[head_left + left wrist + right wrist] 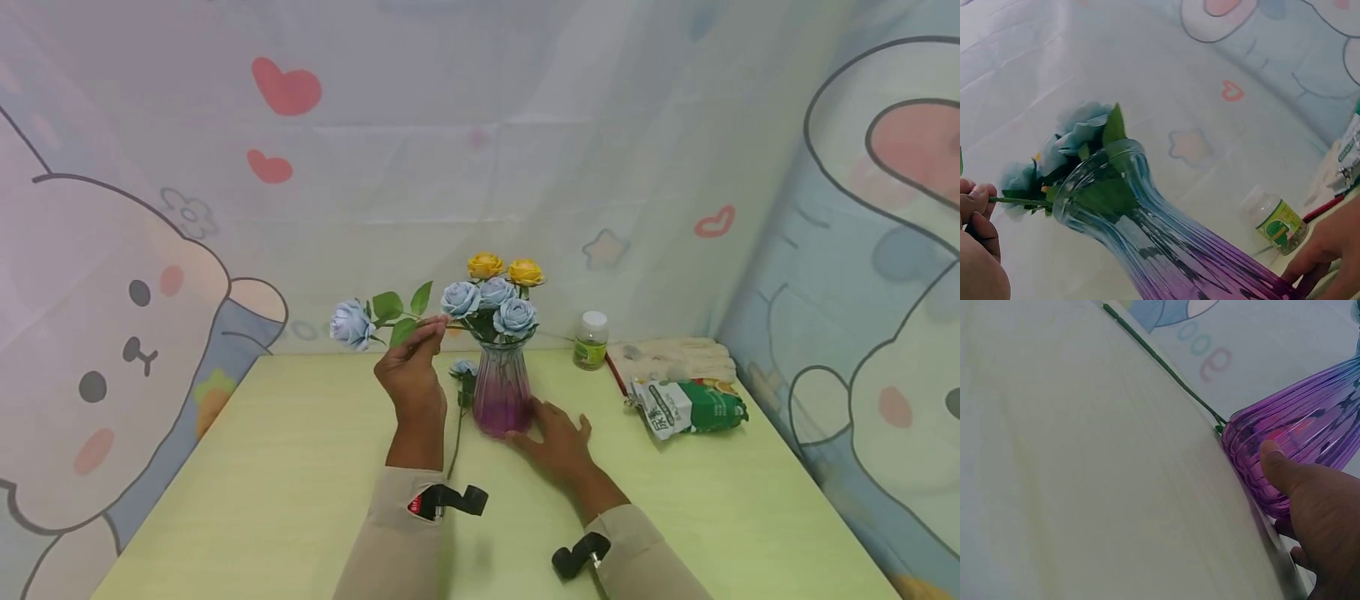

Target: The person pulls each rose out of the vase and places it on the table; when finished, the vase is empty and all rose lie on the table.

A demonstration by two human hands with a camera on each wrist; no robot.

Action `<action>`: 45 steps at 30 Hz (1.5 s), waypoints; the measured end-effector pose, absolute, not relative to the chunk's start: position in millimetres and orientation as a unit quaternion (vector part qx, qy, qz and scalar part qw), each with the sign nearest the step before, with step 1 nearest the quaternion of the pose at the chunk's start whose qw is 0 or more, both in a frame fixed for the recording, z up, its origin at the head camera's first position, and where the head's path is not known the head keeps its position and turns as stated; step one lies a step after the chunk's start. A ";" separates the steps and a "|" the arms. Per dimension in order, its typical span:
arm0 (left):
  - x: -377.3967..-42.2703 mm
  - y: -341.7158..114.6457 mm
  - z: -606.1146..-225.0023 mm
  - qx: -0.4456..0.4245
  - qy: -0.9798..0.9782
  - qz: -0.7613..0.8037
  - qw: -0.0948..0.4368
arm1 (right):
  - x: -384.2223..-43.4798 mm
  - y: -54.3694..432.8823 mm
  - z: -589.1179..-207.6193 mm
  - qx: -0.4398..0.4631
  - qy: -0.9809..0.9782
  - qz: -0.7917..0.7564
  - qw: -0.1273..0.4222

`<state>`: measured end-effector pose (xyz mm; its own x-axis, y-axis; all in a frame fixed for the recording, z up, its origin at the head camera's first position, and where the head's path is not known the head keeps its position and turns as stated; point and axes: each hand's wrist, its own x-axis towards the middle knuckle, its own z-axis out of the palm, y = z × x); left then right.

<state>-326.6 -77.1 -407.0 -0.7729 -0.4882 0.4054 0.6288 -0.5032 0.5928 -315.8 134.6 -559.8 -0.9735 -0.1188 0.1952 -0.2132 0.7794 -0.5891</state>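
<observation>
Left hand (415,371) pinches a blue rose (351,325) by its stem; the right hand (559,442), half-open, grips the vase (501,385) low down. Left wrist view cuts off the held bloom.

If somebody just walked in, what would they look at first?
Probably the purple vase toward the back of the table, with yellow roses and blue roses at its top and the right hand holding its base. Next, maybe the rose sticking out to the left, its stem pinched by the left hand. The big cartoon animal on the left cloth would catch eyes too.
</observation>
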 end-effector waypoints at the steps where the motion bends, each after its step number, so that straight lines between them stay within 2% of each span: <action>1: -326.3 -79.5 -408.0 -0.079 -0.373 -0.868 0.318 | -315.9 134.7 -560.2 0.088 -0.940 0.320 0.074; 6: -325.0 -89.0 -414.0 0.000 -0.324 -0.907 0.268 | -315.6 134.0 -562.2 0.089 -0.941 0.315 0.082; 9: -324.4 -93.4 -414.7 0.028 -0.289 -0.922 0.257 | -315.2 133.1 -562.7 0.089 -0.942 0.313 0.085; 17: -323.4 -112.2 -409.2 0.050 -0.233 -0.935 0.261 | -315.3 133.0 -556.8 0.086 -0.940 0.320 0.082; 24: -323.8 -138.2 -416.3 0.076 -0.230 -0.945 0.220 | -316.7 133.6 -555.8 0.085 -0.942 0.315 0.080; 29: -325.1 -152.7 -428.3 0.083 -0.323 -0.931 0.149 | -318.6 134.3 -559.4 0.086 -0.943 0.312 0.080; 40: -333.8 -179.1 -465.8 0.015 -0.631 -0.774 -0.047 | -318.5 136.0 -563.7 0.084 -0.944 0.311 0.075; 45: -340.2 -185.3 -492.3 -0.018 -0.707 -0.702 -0.086 | -318.1 136.1 -561.9 0.085 -0.944 0.310 0.072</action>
